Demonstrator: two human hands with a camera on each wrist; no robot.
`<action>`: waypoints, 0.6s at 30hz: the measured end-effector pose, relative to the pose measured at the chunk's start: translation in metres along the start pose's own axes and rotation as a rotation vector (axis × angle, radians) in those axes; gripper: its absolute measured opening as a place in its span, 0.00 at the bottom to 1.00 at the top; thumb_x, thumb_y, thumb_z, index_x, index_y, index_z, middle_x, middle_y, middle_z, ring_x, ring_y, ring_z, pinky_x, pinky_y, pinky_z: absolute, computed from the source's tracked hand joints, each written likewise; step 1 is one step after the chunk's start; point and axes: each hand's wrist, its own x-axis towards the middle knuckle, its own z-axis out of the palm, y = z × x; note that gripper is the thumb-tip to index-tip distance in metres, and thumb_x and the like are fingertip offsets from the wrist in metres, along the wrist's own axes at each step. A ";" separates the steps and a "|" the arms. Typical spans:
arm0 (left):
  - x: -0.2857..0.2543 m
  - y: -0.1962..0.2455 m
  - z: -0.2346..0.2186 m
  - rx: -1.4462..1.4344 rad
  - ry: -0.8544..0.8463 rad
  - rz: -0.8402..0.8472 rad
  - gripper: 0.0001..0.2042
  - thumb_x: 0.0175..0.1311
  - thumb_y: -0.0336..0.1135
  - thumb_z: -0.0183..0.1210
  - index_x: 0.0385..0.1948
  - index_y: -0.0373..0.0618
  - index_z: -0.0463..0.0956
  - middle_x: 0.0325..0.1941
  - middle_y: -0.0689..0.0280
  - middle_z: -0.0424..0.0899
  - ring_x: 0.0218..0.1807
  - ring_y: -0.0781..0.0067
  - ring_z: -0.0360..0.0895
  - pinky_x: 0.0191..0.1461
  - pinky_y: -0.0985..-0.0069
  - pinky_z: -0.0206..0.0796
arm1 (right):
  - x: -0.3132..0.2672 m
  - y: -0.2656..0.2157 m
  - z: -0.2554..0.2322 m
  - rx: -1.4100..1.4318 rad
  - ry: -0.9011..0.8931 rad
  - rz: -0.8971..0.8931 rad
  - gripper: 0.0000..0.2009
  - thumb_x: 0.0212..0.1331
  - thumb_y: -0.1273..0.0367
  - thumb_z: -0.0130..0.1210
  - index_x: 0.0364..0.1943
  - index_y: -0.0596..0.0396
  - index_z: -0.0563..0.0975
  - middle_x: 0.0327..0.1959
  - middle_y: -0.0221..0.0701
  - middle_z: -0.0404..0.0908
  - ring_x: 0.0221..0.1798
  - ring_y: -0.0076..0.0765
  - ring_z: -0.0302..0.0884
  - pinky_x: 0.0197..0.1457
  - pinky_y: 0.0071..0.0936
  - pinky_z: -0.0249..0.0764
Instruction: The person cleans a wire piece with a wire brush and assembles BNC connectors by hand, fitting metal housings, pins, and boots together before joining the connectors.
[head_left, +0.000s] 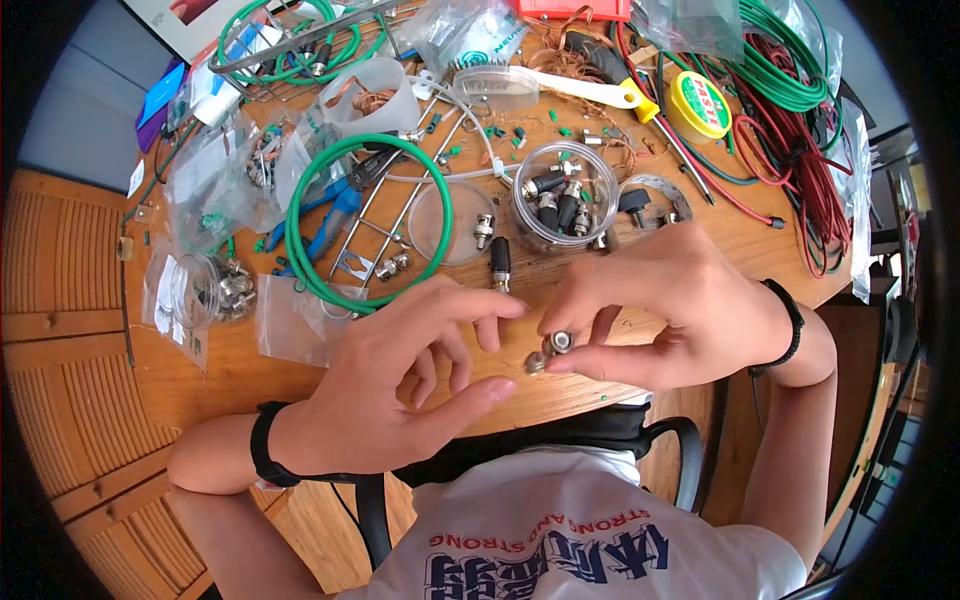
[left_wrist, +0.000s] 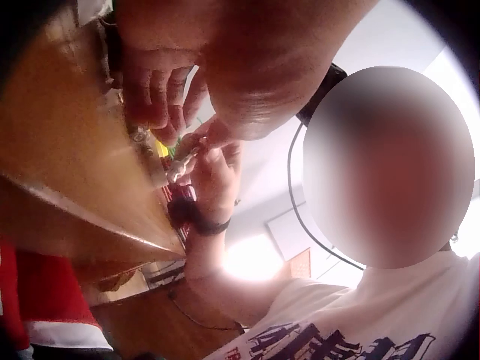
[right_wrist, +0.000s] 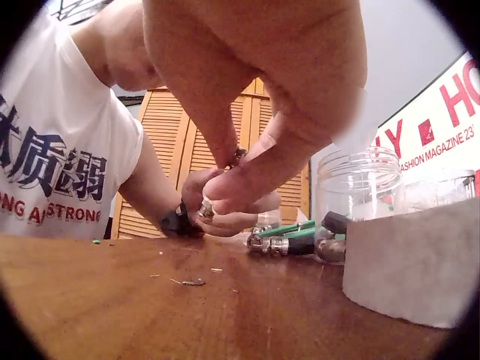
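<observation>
My right hand (head_left: 660, 300) pinches a small silver metal connector (head_left: 560, 343) between thumb and fingers, just over the table's near part. In the right wrist view another metal end of the held piece (right_wrist: 238, 156) shows between the fingertips. My left hand (head_left: 385, 375) hovers beside it, its fingers loosely bent and its thumb stretched toward the connector, with nothing in its grasp. Beyond the hands a black-sleeved BNC connector (head_left: 501, 262) lies on the table. A clear round jar (head_left: 565, 240) holds several black and silver connectors.
Left of the jar, a green cable loop (head_left: 297, 235) lies over blue-handled pliers (head_left: 335, 222) and a wire rack. A clear lid (head_left: 432, 215) has a silver connector (head_left: 484, 231) by it. Farther right are a yellow paste tin (head_left: 700, 106), a screwdriver and red cables (head_left: 808, 185).
</observation>
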 end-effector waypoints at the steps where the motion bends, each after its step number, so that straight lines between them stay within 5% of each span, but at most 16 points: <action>1: 0.000 -0.002 0.001 0.002 0.006 0.040 0.19 0.64 0.25 0.69 0.57 0.39 0.80 0.47 0.64 0.81 0.36 0.86 0.78 0.27 0.88 0.66 | 0.000 0.001 0.001 -0.007 0.002 0.000 0.09 0.63 0.72 0.68 0.40 0.55 0.78 0.25 0.33 0.83 0.24 0.43 0.83 0.26 0.35 0.73; 6: 0.000 -0.007 0.001 0.046 -0.049 0.095 0.15 0.63 0.28 0.73 0.50 0.40 0.82 0.38 0.71 0.81 0.25 0.92 0.72 0.23 0.88 0.57 | -0.002 0.000 0.005 0.016 -0.036 -0.132 0.07 0.64 0.71 0.68 0.39 0.55 0.79 0.27 0.34 0.82 0.26 0.44 0.82 0.28 0.39 0.74; 16: 0.001 -0.013 0.002 0.073 -0.035 0.254 0.08 0.61 0.28 0.74 0.36 0.41 0.82 0.26 0.70 0.75 0.22 0.81 0.69 0.25 0.77 0.55 | 0.002 -0.002 0.011 -0.036 -0.015 -0.201 0.09 0.61 0.69 0.70 0.43 0.54 0.85 0.30 0.35 0.82 0.29 0.46 0.81 0.31 0.40 0.76; 18: -0.001 -0.012 0.003 0.072 -0.065 0.250 0.08 0.61 0.28 0.74 0.36 0.40 0.82 0.26 0.69 0.75 0.22 0.82 0.69 0.25 0.78 0.55 | 0.006 -0.004 0.009 -0.065 -0.011 -0.231 0.15 0.56 0.68 0.75 0.45 0.59 0.88 0.33 0.35 0.89 0.30 0.37 0.88 0.30 0.29 0.78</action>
